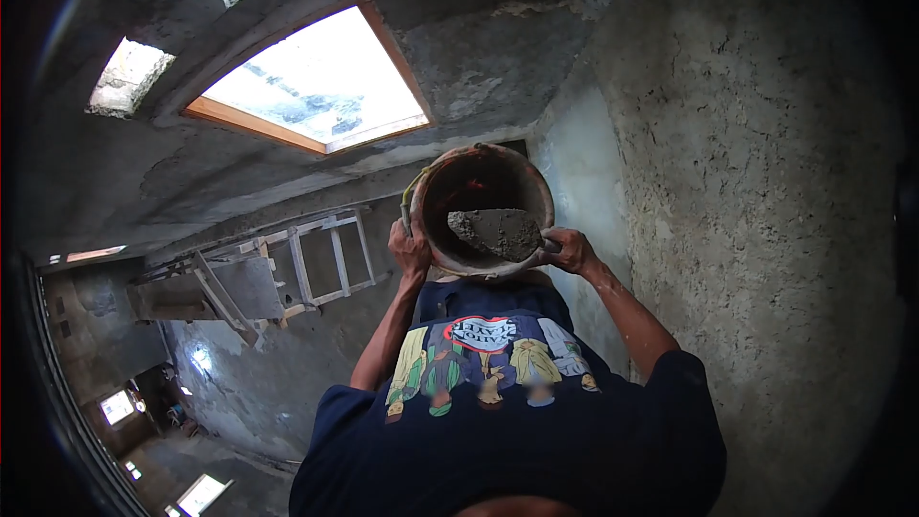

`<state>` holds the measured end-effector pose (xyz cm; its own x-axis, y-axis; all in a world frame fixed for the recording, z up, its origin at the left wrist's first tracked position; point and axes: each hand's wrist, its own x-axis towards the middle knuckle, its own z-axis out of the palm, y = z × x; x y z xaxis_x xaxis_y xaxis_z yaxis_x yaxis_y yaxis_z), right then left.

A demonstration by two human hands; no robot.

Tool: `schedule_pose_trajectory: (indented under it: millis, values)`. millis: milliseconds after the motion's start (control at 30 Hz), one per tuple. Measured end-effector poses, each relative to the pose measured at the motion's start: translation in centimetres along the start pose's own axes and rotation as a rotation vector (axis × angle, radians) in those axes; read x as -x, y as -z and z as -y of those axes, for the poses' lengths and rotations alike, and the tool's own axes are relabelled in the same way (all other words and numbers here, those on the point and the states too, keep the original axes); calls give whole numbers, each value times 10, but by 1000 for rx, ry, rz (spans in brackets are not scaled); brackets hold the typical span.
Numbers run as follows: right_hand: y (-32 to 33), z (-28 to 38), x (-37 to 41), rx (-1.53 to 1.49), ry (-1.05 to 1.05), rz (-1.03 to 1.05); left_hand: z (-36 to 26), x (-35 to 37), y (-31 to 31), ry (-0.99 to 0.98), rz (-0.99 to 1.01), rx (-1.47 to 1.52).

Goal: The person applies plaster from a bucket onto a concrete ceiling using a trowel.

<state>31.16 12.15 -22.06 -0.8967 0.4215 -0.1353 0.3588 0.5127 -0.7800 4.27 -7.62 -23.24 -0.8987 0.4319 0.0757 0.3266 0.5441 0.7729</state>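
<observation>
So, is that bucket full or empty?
Partly full: a grey mortar lump lies in the bucket, and the bare reddish inner wall shows above it.

A wood-framed window (316,86) is admitting daylight, a rough grey rendered wall (766,182) is running down the right side, a timber ladder-like frame (325,254) is resting beside a plank platform (225,292), and lit openings (199,494) are showing lower left.

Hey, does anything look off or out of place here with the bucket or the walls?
The bucket is tipped on its side, mouth toward the camera, held at the rim by the left hand and right hand. A lump of grey mortar clings inside; none looks spilled.
</observation>
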Motion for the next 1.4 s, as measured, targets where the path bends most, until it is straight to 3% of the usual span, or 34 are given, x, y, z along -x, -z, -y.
schedule_pose_trajectory:
  millis: [267,400,767,900,967,1267,1400]
  values:
    - [1,-3,-10,54,-55,-8,28,15,11,85,-12,-32]
    - [6,0,-13,27,36,-92,27,18,12,27,-61,-21]
    - [5,1,9,162,-296,103,24,17,14,-5,-35,-33]
    - [-8,-15,19,254,-288,94,26,15,12,17,-26,-50]
    - [-13,-19,25,138,-322,141,28,15,12,5,-33,-47]
    - [-18,-28,26,134,-378,176,29,14,11,19,-25,-52]
    - [-32,-43,32,154,-334,89,30,14,12,8,-40,-46]
